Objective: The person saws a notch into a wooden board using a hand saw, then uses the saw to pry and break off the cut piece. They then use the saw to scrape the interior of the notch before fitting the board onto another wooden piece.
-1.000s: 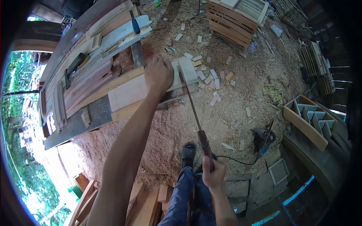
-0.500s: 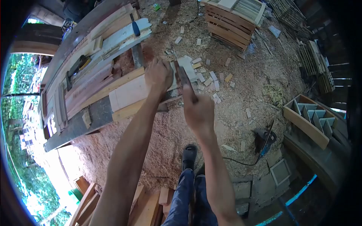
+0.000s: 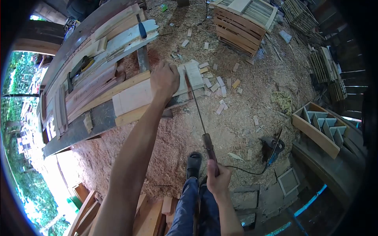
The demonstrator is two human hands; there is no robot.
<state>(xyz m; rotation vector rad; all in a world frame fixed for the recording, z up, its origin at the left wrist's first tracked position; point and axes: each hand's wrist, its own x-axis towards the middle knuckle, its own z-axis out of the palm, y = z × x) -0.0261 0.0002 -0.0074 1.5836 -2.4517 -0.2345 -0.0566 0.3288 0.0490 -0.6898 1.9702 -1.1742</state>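
Note:
My left hand [image 3: 164, 80] is closed over a pale wooden board [image 3: 136, 95], pressing it down on the bench. My right hand [image 3: 219, 179] grips the brown handle of a handsaw [image 3: 199, 114], low and close to my legs. The saw's thin blade, seen nearly edge-on, stretches up and away to the board, right of my left hand. Its far end lies across the wood there. On the right of the blade, the board's end piece [image 3: 194, 74] sticks out past the cut line. Whether the cut goes right through is too small to tell.
Small wood offcuts [image 3: 215, 87] lie scattered on the sawdust floor. Planks, a blue-handled tool [image 3: 142, 30] and a hand plane [image 3: 80, 67] lie on the bench. A power tool [image 3: 272, 146] with a cord and a divided wooden box [image 3: 317, 128] are at right.
My right hand has pulled the saw back toward my body, from beside the board to near my legs, baring the blade. My left hand stays on the board.

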